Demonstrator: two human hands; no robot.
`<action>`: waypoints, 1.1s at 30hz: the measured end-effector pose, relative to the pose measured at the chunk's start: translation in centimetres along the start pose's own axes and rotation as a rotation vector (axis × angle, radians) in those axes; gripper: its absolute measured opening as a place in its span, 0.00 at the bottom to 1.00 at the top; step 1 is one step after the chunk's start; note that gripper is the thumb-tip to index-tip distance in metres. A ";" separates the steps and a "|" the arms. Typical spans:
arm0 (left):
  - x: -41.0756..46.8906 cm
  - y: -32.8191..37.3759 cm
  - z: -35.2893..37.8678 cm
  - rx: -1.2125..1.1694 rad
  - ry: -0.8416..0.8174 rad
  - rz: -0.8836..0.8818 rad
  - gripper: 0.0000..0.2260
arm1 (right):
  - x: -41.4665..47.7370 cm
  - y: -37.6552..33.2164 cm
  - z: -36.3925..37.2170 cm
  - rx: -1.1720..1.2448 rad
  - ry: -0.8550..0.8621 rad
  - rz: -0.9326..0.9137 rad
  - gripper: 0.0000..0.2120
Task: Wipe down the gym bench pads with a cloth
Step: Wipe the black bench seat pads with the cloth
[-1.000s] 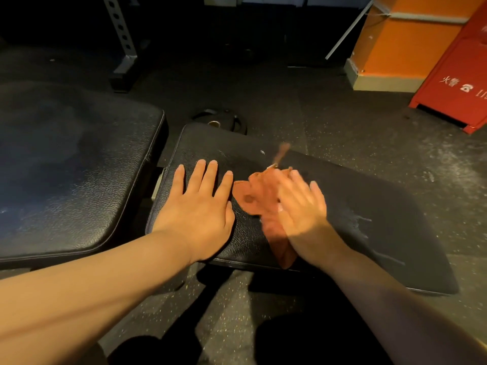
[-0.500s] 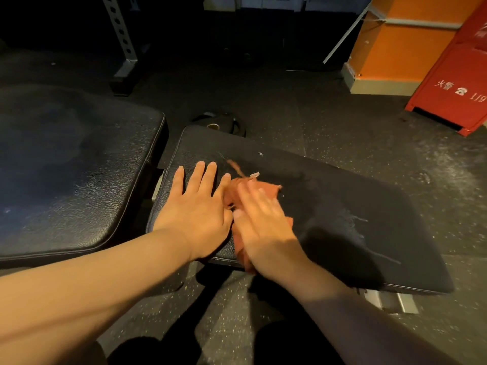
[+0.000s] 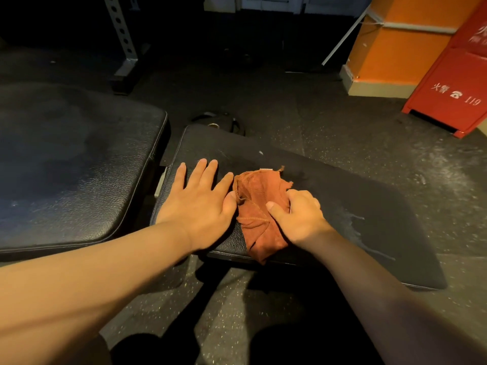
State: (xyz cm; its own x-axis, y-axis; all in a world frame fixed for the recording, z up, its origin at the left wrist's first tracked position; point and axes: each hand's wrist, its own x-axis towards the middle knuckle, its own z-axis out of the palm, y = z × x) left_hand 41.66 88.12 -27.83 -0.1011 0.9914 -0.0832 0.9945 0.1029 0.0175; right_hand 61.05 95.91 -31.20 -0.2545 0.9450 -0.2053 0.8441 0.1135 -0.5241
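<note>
Two black bench pads lie side by side: a large back pad (image 3: 73, 164) on the left and a smaller seat pad (image 3: 369, 212) in the middle, with whitish streaks near its right end. A rust-orange cloth (image 3: 257, 191) lies bunched on the seat pad, its lower end hanging over the near edge. My right hand (image 3: 297, 217) grips the cloth, fingers curled into it and thumb on top. Flat on the seat pad's left end rests my left hand (image 3: 200, 204), fingers spread, its thumb touching the cloth.
A black weight plate (image 3: 218, 123) lies on the rubber floor just behind the seat pad. A perforated rack upright (image 3: 122, 38) stands at the back left. At the right stand an orange pillar (image 3: 395, 48) and a red fire cabinet (image 3: 458, 83).
My right hand swept the cloth left toward my left hand, then back a little right; its flat fingers have curled into a grip on the cloth. My left hand stayed put.
</note>
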 end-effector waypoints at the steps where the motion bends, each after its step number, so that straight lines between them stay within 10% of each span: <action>1: -0.1 0.0 0.0 -0.011 -0.003 0.002 0.32 | 0.1 0.1 -0.5 0.086 -0.047 -0.018 0.14; 5: -0.4 -0.1 0.0 -0.004 -0.008 0.009 0.36 | 0.4 0.8 -3.7 0.484 0.012 -0.009 0.08; 13: -0.4 0.0 0.0 -0.031 -0.004 0.006 0.33 | -2.5 -2.3 -15.2 0.176 0.537 -0.294 0.13; 22: -0.3 0.0 0.0 -0.010 0.021 0.010 0.33 | -1.0 -6.4 -3.4 0.364 -0.067 -0.264 0.10; 29: -0.1 -0.1 0.1 0.027 0.016 -0.004 0.34 | -0.4 -1.2 -2.6 0.762 0.081 0.128 0.08; 33: -0.1 0.0 0.2 0.048 0.011 -0.003 0.34 | -0.2 3.4 -3.8 0.275 0.206 0.271 0.23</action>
State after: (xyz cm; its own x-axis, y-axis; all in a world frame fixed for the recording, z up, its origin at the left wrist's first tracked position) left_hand 41.65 87.96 -28.03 -0.1044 0.9919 -0.0718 0.9943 0.1024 -0.0309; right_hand 65.72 97.22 -29.80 0.0813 0.9741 -0.2112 0.7033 -0.2062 -0.6803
